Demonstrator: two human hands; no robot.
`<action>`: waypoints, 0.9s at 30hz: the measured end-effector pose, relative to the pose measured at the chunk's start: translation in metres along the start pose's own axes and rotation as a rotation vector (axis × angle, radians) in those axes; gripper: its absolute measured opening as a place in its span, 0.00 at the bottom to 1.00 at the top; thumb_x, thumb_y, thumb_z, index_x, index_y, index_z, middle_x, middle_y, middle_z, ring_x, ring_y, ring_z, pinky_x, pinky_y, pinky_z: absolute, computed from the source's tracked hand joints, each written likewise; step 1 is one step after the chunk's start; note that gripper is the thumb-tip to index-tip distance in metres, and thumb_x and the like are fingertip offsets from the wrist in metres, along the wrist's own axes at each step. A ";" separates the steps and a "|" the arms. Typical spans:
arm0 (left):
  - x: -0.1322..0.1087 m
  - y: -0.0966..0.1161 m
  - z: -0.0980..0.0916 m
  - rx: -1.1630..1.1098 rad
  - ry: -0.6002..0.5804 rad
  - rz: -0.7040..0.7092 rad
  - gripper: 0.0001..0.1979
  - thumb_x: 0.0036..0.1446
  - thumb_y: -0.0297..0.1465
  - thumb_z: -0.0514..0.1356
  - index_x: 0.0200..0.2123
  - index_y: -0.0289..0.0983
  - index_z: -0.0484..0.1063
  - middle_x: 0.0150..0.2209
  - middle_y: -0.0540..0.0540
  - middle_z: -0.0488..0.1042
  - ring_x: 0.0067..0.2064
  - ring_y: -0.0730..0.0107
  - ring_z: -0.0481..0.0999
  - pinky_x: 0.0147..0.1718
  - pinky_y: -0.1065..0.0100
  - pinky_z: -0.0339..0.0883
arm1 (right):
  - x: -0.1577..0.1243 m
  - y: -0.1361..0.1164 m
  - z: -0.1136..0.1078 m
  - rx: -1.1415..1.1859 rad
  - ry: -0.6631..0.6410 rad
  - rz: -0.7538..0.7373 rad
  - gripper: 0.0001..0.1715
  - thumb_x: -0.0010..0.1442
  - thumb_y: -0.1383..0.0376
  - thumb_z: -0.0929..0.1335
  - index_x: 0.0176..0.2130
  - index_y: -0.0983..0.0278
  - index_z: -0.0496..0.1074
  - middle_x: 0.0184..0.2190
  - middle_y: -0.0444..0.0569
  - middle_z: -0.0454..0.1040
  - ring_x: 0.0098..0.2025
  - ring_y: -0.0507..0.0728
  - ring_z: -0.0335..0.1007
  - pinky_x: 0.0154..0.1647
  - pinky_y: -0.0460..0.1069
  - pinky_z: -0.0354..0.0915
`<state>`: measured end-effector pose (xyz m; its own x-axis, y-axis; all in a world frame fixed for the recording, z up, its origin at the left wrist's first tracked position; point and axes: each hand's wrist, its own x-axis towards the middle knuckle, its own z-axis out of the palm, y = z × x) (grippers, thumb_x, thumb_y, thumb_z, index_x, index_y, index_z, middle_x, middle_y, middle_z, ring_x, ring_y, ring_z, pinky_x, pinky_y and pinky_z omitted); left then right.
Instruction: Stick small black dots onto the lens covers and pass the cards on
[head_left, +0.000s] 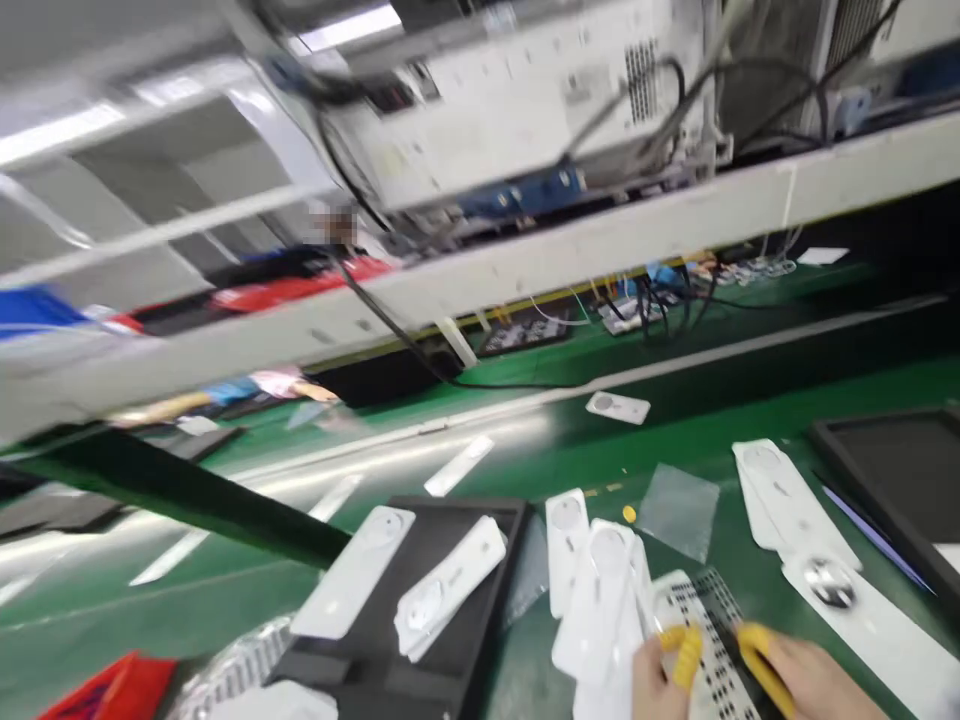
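At the lower right, a white sheet with rows of black dots (pixel 726 668) lies under my two hands. My left hand (pixel 664 670), with yellow covers on its fingertips, grips the sheet's left side, fingers closed. On the other side, my right hand (pixel 799 668) has yellow-covered fingers pressed together at the edge of a dark, see-through dotted strip (pixel 720 597); blur partly hides its grip. Overlapping white elongated panels (pixel 600 600) with round marks lie left of my left hand. More white panels (pixel 799 505) lie beyond my right hand, one carrying a shiny round disc (pixel 829 582).
A black tray (pixel 450 520) holding white panels stands left of my hands; another black tray (pixel 892 460) is at the right. A clear plastic bag (pixel 679 510) and a yellow dot (pixel 628 513) lie ahead. A red bin (pixel 112 690) sits lower left. A dark green bar (pixel 187 497) crosses the left side.
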<state>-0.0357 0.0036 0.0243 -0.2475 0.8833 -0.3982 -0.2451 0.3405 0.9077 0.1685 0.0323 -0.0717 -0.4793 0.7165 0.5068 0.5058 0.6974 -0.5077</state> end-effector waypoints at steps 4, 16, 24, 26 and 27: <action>-0.008 -0.015 0.003 0.067 -0.098 -0.076 0.17 0.42 0.31 0.76 0.35 0.32 0.78 0.38 0.41 0.81 0.42 0.55 0.80 0.46 0.56 0.73 | 0.008 -0.015 -0.039 -0.013 -0.173 -0.016 0.24 0.57 0.77 0.60 0.48 0.61 0.72 0.40 0.53 0.81 0.39 0.61 0.82 0.37 0.52 0.80; -0.051 0.013 0.005 0.009 0.022 0.066 0.53 0.52 0.44 0.69 0.72 0.44 0.40 0.53 0.39 0.78 0.47 0.53 0.81 0.42 0.61 0.77 | 0.057 -0.063 -0.087 0.322 0.068 0.227 0.05 0.65 0.69 0.67 0.42 0.60 0.72 0.43 0.51 0.76 0.44 0.56 0.76 0.47 0.53 0.75; -0.071 0.036 0.028 0.035 -0.031 0.164 0.40 0.52 0.37 0.70 0.66 0.40 0.60 0.50 0.39 0.80 0.51 0.48 0.80 0.48 0.58 0.77 | 0.088 -0.111 -0.085 0.380 0.183 0.066 0.10 0.65 0.72 0.67 0.45 0.60 0.74 0.42 0.53 0.75 0.44 0.58 0.72 0.44 0.57 0.73; -0.073 0.036 0.029 0.115 -0.048 0.253 0.31 0.55 0.35 0.67 0.62 0.41 0.66 0.53 0.40 0.79 0.53 0.50 0.79 0.49 0.58 0.76 | 0.087 -0.110 -0.083 0.388 0.221 0.044 0.11 0.64 0.73 0.68 0.45 0.61 0.75 0.41 0.53 0.74 0.44 0.58 0.71 0.43 0.57 0.73; -0.074 0.036 0.029 0.161 -0.052 0.302 0.28 0.57 0.34 0.65 0.61 0.42 0.67 0.54 0.41 0.78 0.53 0.52 0.79 0.50 0.59 0.76 | 0.087 -0.110 -0.084 0.396 0.235 0.041 0.11 0.63 0.73 0.68 0.44 0.61 0.75 0.41 0.53 0.74 0.43 0.58 0.71 0.42 0.56 0.73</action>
<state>0.0006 -0.0404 0.0899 -0.2372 0.9658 -0.1049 -0.0159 0.1041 0.9944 0.1312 0.0167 0.0862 -0.2658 0.7531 0.6018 0.1861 0.6526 -0.7345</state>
